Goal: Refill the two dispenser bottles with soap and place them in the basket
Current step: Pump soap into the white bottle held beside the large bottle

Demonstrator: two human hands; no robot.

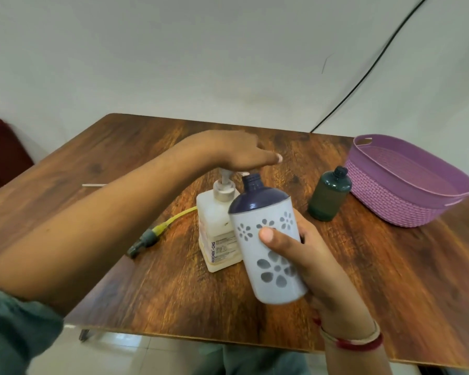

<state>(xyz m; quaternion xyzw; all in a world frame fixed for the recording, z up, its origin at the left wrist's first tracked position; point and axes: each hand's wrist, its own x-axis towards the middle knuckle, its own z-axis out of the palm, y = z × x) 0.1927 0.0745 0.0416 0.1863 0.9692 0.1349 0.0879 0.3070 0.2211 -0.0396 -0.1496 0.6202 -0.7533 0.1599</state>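
Observation:
My right hand point(303, 255) grips a white dispenser bottle point(268, 239) with grey flower marks and a dark blue open neck, tilted against a clear soap pump bottle point(217, 234) standing mid-table. My left hand point(236, 152) lies flat on that pump's head, fingers stretched out, above the blue neck. A dark green bottle point(329, 194) with no pump stands to the right. The purple woven basket point(406, 207) sits at the table's right edge with nothing visible inside.
A yellow and grey pump tube point(157, 230) lies on the wooden table point(390, 280) left of the soap bottle. A thin white stick point(94, 185) lies further left. A black cable point(363, 77) runs down the wall behind.

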